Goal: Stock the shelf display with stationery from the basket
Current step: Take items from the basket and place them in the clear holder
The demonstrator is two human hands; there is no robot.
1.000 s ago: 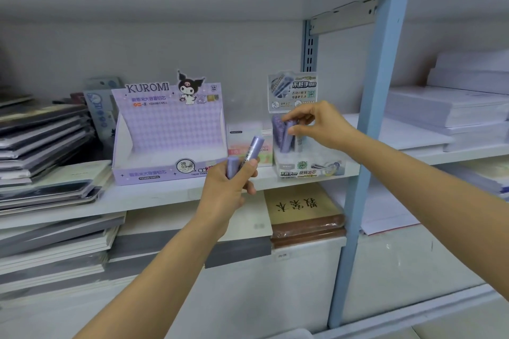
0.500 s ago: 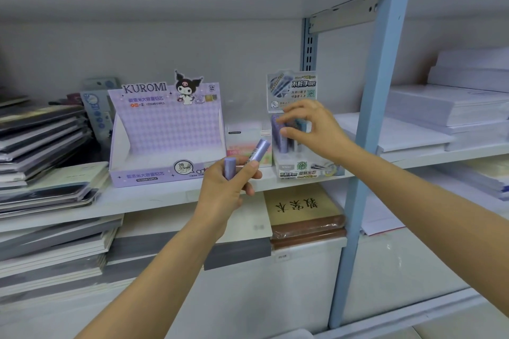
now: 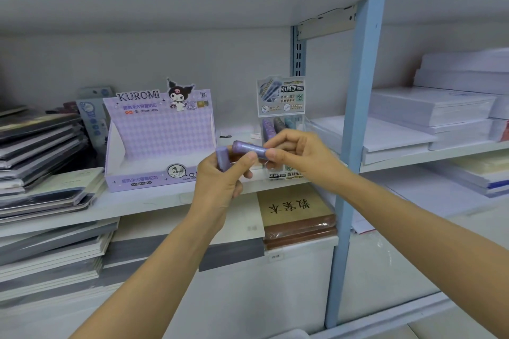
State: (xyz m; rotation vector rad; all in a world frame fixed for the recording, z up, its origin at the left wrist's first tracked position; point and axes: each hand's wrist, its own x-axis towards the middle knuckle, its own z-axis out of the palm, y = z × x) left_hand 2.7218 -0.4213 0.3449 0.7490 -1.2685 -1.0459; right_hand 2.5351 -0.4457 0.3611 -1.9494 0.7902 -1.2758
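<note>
- Stock in hand: purple tube [image 3: 248, 148], lying roughly level, spanning the gap btw. both hands, in front of the shelf [image 3: 137, 202].
- R hand [image 3: 300, 158] pinches that tube's right end btw. thumb and fingertips; other fingers curled in.
- L hand [image 3: 220, 181] below and to the left; thumb tip touches the purple tube's underside near its middle.
- Second tube [image 3: 221, 158], same purple, stands about upright in the L hand's curled fingers, just left of the level one; can't tell if the two touch.
- Both tubes sit just in front of the clear display box [image 3: 296, 125], which is partly hidden by the R hand; purple, grey and pale blue tubes stand upright inside it, printed header card [image 3: 281, 96] above.
- Lilac display carton [image 3: 159, 140] marked KUROMI just left of the hands on the same shelf, small white box [image 3: 238, 133] btw. it and the clear box.
- Notebook stacks [image 3: 41, 146] far left, paper reams [image 3: 429, 110] right of the blue post [image 3: 355, 118].
- Brown book [image 3: 297, 212] on the shelf below, under the R wrist.
</note>
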